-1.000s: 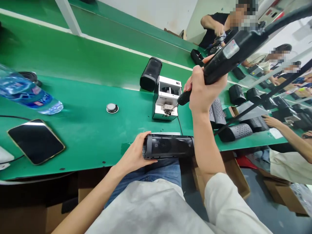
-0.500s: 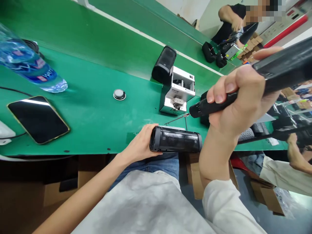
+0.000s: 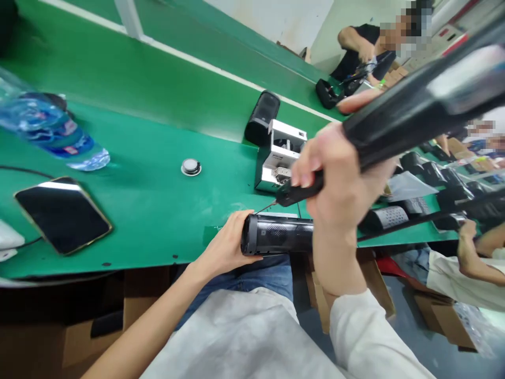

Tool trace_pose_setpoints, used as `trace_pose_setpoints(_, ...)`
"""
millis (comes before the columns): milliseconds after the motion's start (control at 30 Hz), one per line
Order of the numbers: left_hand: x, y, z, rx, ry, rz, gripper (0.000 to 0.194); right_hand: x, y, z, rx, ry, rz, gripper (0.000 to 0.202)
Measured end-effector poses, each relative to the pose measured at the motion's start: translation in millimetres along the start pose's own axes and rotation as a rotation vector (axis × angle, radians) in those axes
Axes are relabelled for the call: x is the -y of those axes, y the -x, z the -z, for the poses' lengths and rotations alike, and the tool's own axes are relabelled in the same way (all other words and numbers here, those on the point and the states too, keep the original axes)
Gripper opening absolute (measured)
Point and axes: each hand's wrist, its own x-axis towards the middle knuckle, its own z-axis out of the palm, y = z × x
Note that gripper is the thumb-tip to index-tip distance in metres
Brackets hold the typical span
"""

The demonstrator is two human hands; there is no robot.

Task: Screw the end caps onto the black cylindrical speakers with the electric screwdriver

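My left hand (image 3: 229, 238) grips the left end of a black speaker housing (image 3: 282, 235), which lies on its side at the table's front edge. Raised over the table, my right hand (image 3: 335, 173) is wrapped round a black electric screwdriver (image 3: 418, 100). The long thin bit of the screwdriver points down and left, its tip close to the speaker's left end by my left fingers; whether it touches cannot be made out. My right wrist hides the speaker's right end. Just beyond stands a white and black screw feeder (image 3: 286, 142), partly behind the screwdriver.
Another black speaker (image 3: 263, 117) leans behind the feeder. A small round metal part (image 3: 191, 167) lies mid-table. At left are a phone (image 3: 63, 215) and a water bottle (image 3: 55, 126). Speaker parts (image 3: 389, 217) lie at right. A co-worker (image 3: 366, 52) works across the divider.
My right hand has brought the screwdriver left and down, so its bit now reaches the speaker's left end. My left hand keeps its grip. The view has shifted slightly.
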Motion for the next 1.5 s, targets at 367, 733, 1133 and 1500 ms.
trace_pose_setpoints(367,16.8,-1.4,-5.4,-0.055,0.013,0.155,0.08,-2.3,-31.5,52.6,0.109,0.075,-0.302,0.051)
trace_pose_setpoints(733,27.4,1.0,-7.7,-0.078,-0.031,0.14,0.086,-81.7,2.7,3.9,0.296,-0.184,-0.326,0.04)
trace_pose_setpoints(1133,6.6,3.6,-5.0,-0.015,-0.075,0.061,0.103,-22.8,-4.6,29.4,0.217,-0.184,-0.072,0.045)
trace_pose_setpoints(1500,4.4,5.4,-1.2,0.022,-0.105,0.045,0.136,-80.7,-78.3,69.7,-0.154,0.057,0.425,0.046)
